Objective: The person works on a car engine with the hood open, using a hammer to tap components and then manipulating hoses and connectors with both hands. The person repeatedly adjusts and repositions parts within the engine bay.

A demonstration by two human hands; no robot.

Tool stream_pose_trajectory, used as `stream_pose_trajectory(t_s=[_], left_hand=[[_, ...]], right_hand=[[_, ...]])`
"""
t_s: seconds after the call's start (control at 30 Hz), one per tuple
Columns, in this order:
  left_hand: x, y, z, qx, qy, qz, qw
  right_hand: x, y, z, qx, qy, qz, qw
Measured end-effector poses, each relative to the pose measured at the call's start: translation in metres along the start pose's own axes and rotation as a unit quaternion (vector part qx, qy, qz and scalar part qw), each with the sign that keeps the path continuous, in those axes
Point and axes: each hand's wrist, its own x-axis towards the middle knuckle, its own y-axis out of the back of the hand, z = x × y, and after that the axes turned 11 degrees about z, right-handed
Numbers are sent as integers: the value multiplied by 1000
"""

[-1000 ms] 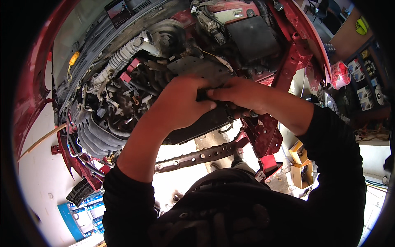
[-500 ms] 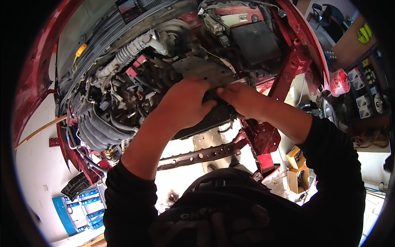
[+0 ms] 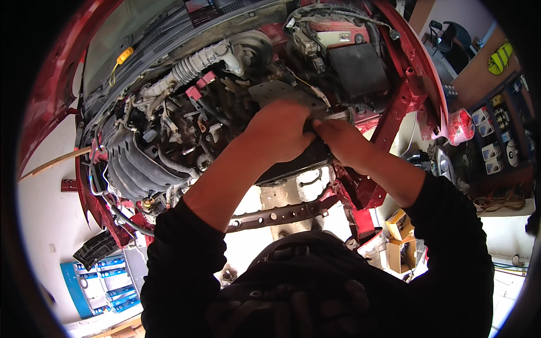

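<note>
Where the red engine bay (image 3: 395,121) faces the wearer, two entries adjoin: left hand (image 3: 282,132), curled, thumb toward its partner; right hand (image 3: 342,139), partly closed, fingers bent inward. Whether either grips anything cannot be told, the contact point being hidden between them. They sit this close presumably so that both can bear on one small spot.

Black panel (image 3: 296,165): beneath the hands, above and behind the perforated crossbar (image 3: 273,216), within easy reach of bent arms. Dark flat plate (image 3: 269,90): just beyond the left hand. Black square cover (image 3: 358,69): far right of the bay, likely shielding what lies under it. Ribbed pipe (image 3: 191,69): far left, angled at one end, apparently to clear its neighbours.
</note>
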Motion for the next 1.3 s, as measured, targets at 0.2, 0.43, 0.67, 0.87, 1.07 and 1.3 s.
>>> stream_pose_trajectory(t_s=[0.2, 0.43, 0.67, 0.87, 1.07, 1.3], left_hand=[[12, 1, 4, 1, 55, -48, 997], [35, 12, 20, 51, 44, -118, 991], [36, 12, 32, 97, 26, -129, 987], [19, 17, 18, 45, 37, -102, 993], [-2, 28, -2, -15, 42, -122, 991], [-20, 14, -9, -2, -42, 14, 999]], right_hand=[[8, -22, 15, 116, 27, 77, 990], [12, -24, 26, 122, -4, 92, 988], [19, -29, 32, 75, 60, 125, 988], [4, -13, 6, 63, 19, 67, 996], [-6, 31, -19, -93, 268, -22, 959], [21, 35, -25, -238, 383, -90, 888]])
